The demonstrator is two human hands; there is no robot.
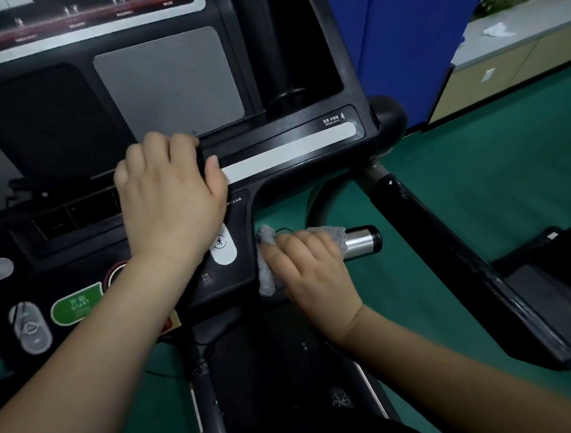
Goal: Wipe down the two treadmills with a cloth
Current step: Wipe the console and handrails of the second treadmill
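Note:
A black treadmill console (282, 141) fills the upper left, with a grey mesh panel, a white speed-key strip and a green start button (75, 303). My left hand (170, 198) rests on the console ledge, fingers curled over its edge, holding on to it. My right hand (311, 269) presses a grey cloth (266, 276) around the short pulse-grip handle, whose silver end (363, 242) sticks out to the right of the cloth. A part of a second treadmill (551, 255) shows at the right edge.
The treadmill's long black side handrail (470, 263) runs diagonally down to the right. Green floor (484, 162) lies beyond it. A blue partition (407, 49) and a beige counter (511, 53) with a white rag on top stand at the back right.

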